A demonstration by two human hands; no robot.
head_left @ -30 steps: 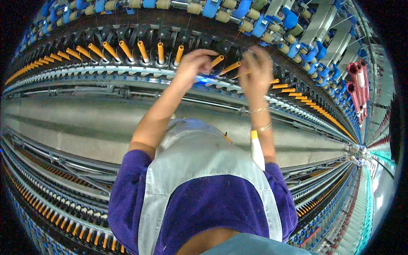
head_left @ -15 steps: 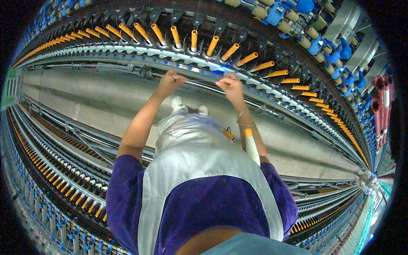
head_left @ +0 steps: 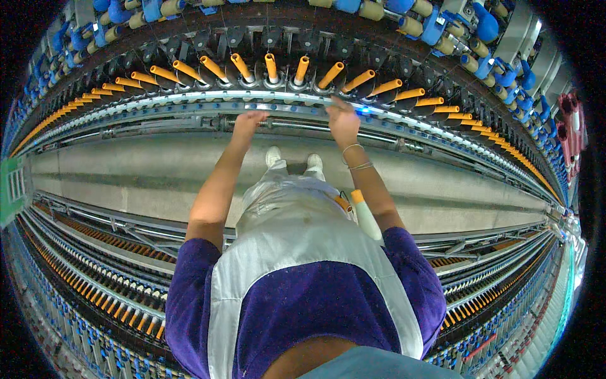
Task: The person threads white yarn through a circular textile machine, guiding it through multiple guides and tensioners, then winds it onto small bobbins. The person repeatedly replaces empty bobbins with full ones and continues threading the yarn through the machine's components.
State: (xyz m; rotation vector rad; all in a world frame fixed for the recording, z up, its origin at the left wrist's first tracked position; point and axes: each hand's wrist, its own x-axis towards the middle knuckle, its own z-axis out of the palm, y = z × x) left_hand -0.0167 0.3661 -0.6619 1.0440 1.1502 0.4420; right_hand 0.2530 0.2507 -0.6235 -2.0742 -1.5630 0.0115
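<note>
My left hand (head_left: 248, 123) is closed, fingertips pinched together, in front of the long metal rail (head_left: 189, 96). Whatever it holds is too fine to make out. My right hand (head_left: 344, 121) is raised to the same rail, its fingers smeared by motion, so their grip cannot be read. Just beyond it stand orange bobbin tubes (head_left: 330, 76) on a row of spindles. A small blue light (head_left: 363, 110) glows on the rail beside the right hand.
Blue and tan rollers (head_left: 435, 31) run above the spindles. Behind me is a second machine with orange tubes (head_left: 120, 309). A white bobbin with an orange tip (head_left: 366, 218) sticks up at my apron (head_left: 297, 234). Grey floor (head_left: 145, 165) lies between the machines.
My hands have come apart slightly; the thread stretched between them no longer shows. The right hand has risen towards the spindles. The view has shifted, moving the tubes leftward in the picture.
</note>
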